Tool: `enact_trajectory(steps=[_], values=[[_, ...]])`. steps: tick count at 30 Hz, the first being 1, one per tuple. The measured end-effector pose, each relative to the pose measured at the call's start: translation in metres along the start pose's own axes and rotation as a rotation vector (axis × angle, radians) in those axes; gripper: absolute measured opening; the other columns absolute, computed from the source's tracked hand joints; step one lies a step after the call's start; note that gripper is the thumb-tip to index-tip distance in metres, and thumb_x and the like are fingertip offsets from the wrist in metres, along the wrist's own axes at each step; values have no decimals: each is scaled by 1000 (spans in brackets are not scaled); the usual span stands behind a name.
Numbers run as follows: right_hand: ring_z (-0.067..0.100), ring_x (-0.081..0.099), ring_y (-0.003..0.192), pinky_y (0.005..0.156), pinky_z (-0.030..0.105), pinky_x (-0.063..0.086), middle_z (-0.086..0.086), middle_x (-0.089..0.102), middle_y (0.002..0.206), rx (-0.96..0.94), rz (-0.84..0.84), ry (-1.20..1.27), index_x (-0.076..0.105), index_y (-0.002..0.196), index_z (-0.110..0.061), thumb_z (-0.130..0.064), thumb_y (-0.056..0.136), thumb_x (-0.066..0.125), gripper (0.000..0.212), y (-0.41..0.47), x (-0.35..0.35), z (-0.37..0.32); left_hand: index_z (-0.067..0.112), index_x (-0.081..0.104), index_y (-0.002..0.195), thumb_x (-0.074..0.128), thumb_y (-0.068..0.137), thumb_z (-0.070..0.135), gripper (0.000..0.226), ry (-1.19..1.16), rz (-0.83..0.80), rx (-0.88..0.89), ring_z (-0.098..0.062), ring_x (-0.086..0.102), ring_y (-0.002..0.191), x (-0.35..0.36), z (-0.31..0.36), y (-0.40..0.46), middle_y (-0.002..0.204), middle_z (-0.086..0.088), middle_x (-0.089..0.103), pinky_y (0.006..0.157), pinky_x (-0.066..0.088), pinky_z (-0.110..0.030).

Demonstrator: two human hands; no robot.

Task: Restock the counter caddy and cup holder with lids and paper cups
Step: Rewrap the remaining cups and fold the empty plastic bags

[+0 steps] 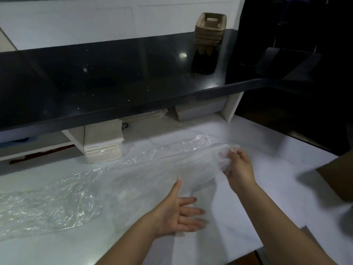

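Plastic sleeve (99,188) lies on counter (238,217), below shelf (95,77).

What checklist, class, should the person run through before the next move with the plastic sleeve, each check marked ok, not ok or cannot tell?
1. Right hand grips one end of the plastic sleeve: ok.
2. Left hand free, fingers spread, holding nothing: ok.
3. Sleeve emptied of cups or lids: cannot tell; it looks flat and see-through, but blurred.
4. Paper cups or lids in view for restocking: not ok, none visible.
5. Stack of pulp cup carriers standing on the black counter: ok.
6. White worktop has bare room by the hands: ok.
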State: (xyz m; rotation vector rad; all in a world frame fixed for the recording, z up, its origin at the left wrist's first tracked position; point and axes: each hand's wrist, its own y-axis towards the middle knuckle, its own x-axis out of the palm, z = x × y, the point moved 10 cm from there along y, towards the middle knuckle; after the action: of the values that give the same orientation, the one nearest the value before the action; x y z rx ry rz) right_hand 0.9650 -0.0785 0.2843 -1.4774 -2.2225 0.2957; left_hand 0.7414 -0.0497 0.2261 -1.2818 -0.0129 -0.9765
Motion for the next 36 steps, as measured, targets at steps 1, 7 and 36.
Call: enact_trajectory(steps=[1,7,36], values=[[16,64,65,55,27,51,4,62,79,37,-27,70,52,88,-16,-2,94,52,15,2,-2,3,18,48,130,41,72,84,88,-116,-27,38,-43,65,104,9,0,5,118,-17,68,90,53,-50],[19,57,60,56,30,48,4,65,73,78,60,-33,55,100,-11,-8,95,55,6,4,-42,7,18,63,111,56,91,41,31,-707,223,513,-25,72,87,-32,47,4,118,-10,67,85,53,-37],[18,45,133,105,14,26,2,50,143,-528,-280,-997,55,135,-17,-6,91,53,45,-43,67,23,8,21,151,44,69,-20,90,1378,1031,1105,-26,32,140,-37,97,-86,154,-14,32,114,11,-20]])
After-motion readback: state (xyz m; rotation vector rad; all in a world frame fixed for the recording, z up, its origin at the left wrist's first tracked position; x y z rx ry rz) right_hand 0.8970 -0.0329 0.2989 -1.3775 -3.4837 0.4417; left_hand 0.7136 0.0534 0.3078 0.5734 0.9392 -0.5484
